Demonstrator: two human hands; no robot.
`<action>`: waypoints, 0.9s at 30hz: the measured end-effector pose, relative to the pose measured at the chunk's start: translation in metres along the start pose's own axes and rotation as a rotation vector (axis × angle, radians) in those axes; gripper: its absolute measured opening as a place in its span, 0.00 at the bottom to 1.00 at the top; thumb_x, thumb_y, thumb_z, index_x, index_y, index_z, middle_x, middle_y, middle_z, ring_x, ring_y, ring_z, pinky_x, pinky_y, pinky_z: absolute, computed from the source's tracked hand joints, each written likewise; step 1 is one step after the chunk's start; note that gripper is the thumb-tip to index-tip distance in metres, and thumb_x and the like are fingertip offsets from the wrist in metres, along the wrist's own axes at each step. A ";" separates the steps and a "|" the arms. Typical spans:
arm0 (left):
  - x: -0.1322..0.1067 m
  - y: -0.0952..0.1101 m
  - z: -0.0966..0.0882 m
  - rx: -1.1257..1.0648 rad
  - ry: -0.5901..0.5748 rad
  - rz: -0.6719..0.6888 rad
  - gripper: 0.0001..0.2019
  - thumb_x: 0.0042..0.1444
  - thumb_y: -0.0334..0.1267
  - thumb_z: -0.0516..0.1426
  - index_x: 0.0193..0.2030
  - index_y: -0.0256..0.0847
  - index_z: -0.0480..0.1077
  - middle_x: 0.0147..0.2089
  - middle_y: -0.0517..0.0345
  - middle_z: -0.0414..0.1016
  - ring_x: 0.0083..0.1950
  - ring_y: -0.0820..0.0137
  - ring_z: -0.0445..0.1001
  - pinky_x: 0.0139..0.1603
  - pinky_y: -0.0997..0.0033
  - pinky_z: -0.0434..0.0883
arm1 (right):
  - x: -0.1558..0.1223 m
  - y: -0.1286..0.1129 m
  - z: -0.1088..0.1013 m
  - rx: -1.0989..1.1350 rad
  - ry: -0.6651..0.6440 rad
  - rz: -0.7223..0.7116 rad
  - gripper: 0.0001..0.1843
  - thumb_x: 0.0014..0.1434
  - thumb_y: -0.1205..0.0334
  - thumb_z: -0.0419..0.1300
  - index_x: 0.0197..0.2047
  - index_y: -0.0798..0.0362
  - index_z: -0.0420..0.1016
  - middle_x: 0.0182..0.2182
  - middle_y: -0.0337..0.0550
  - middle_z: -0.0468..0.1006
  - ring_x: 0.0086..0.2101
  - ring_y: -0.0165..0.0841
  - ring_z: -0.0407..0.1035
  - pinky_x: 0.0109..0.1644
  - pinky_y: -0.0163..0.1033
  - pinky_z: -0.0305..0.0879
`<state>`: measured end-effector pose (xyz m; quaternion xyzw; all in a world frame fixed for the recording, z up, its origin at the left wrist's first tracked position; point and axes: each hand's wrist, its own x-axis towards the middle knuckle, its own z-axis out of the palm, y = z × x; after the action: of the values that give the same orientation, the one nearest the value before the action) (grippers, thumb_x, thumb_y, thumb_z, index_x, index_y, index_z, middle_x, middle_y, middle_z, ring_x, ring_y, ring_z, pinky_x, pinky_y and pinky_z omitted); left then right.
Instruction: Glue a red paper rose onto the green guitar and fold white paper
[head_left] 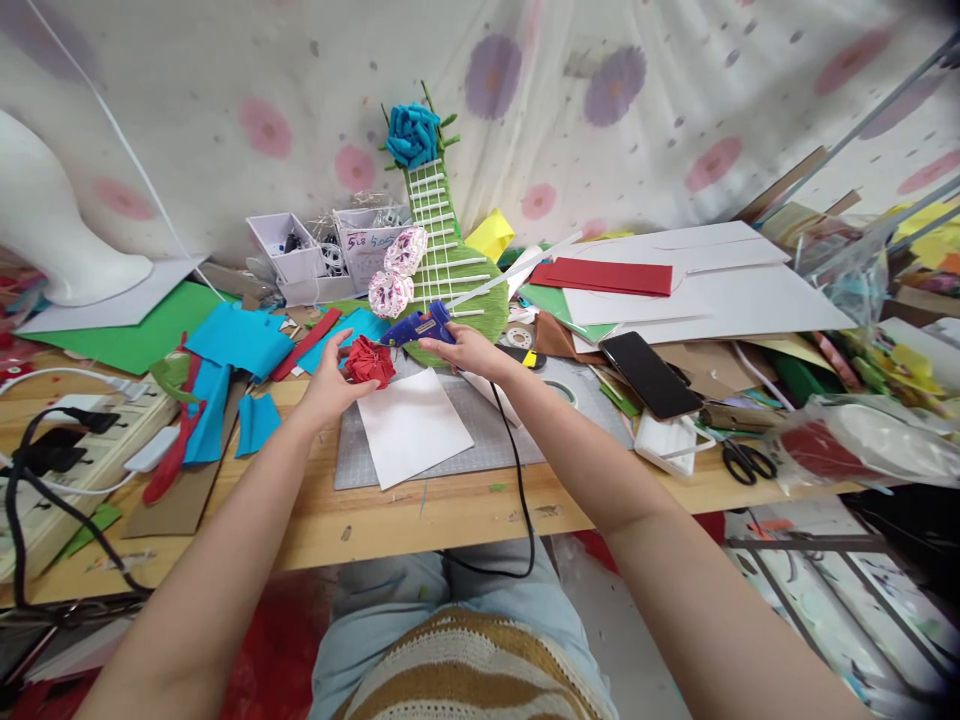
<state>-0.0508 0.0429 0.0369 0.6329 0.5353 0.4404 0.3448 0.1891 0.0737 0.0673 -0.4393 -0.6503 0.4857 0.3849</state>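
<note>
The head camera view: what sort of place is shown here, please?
Probably a craft workspace: a glue gun in the right hand, a red flower in the left hand, and a gridded mat on the table.

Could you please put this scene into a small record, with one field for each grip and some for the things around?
Left grip: holds red flower
Right grip: holds blue glue gun
Nozzle: points toward the red flower; contact cannot be told
Below: white sheet on a grey cutting mat
Behind: green guitar-shaped craft with white strips, and a blue flower at its top
Right side: black phone, scissors
</note>
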 end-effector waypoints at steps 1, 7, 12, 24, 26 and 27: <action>0.000 0.001 0.000 -0.003 -0.003 0.000 0.45 0.33 0.39 0.68 0.61 0.46 0.56 0.55 0.47 0.64 0.57 0.59 0.66 0.52 0.58 0.70 | 0.000 -0.001 -0.001 0.000 -0.011 0.009 0.20 0.45 0.44 0.66 0.31 0.53 0.71 0.17 0.32 0.69 0.16 0.22 0.58 0.16 0.30 0.55; -0.001 0.000 -0.001 -0.053 0.016 -0.044 0.46 0.32 0.39 0.69 0.61 0.46 0.56 0.56 0.47 0.63 0.53 0.60 0.69 0.52 0.57 0.70 | -0.006 -0.006 -0.010 -0.035 -0.091 0.058 0.19 0.48 0.47 0.65 0.32 0.55 0.72 0.18 0.36 0.70 0.18 0.25 0.62 0.20 0.32 0.60; -0.001 0.000 -0.001 -0.138 -0.016 -0.072 0.48 0.31 0.40 0.70 0.62 0.48 0.55 0.54 0.48 0.65 0.50 0.62 0.72 0.52 0.55 0.70 | -0.008 -0.007 -0.012 -0.082 -0.068 0.094 0.17 0.52 0.50 0.63 0.33 0.55 0.69 0.20 0.35 0.69 0.17 0.22 0.61 0.19 0.31 0.61; 0.001 0.000 -0.005 -0.180 0.008 -0.091 0.48 0.32 0.39 0.70 0.62 0.44 0.56 0.59 0.44 0.63 0.55 0.59 0.70 0.56 0.54 0.68 | -0.003 -0.007 -0.010 -0.127 -0.058 0.103 0.18 0.54 0.49 0.62 0.35 0.55 0.66 0.21 0.33 0.63 0.20 0.23 0.62 0.18 0.29 0.63; 0.002 0.000 -0.005 -0.187 0.018 -0.088 0.46 0.34 0.39 0.70 0.63 0.45 0.56 0.60 0.44 0.63 0.56 0.59 0.69 0.57 0.54 0.67 | -0.005 -0.008 -0.011 -0.147 -0.071 0.107 0.17 0.54 0.49 0.62 0.35 0.55 0.67 0.21 0.34 0.63 0.20 0.23 0.62 0.18 0.29 0.63; 0.002 -0.001 -0.006 -0.186 0.023 -0.085 0.46 0.34 0.39 0.69 0.63 0.45 0.56 0.60 0.45 0.63 0.57 0.58 0.69 0.57 0.54 0.67 | -0.007 -0.010 -0.011 -0.165 -0.079 0.111 0.17 0.55 0.50 0.62 0.35 0.55 0.67 0.21 0.34 0.64 0.20 0.23 0.62 0.19 0.30 0.63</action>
<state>-0.0563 0.0448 0.0386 0.5697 0.5226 0.4804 0.4142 0.1993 0.0689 0.0790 -0.4855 -0.6775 0.4679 0.2939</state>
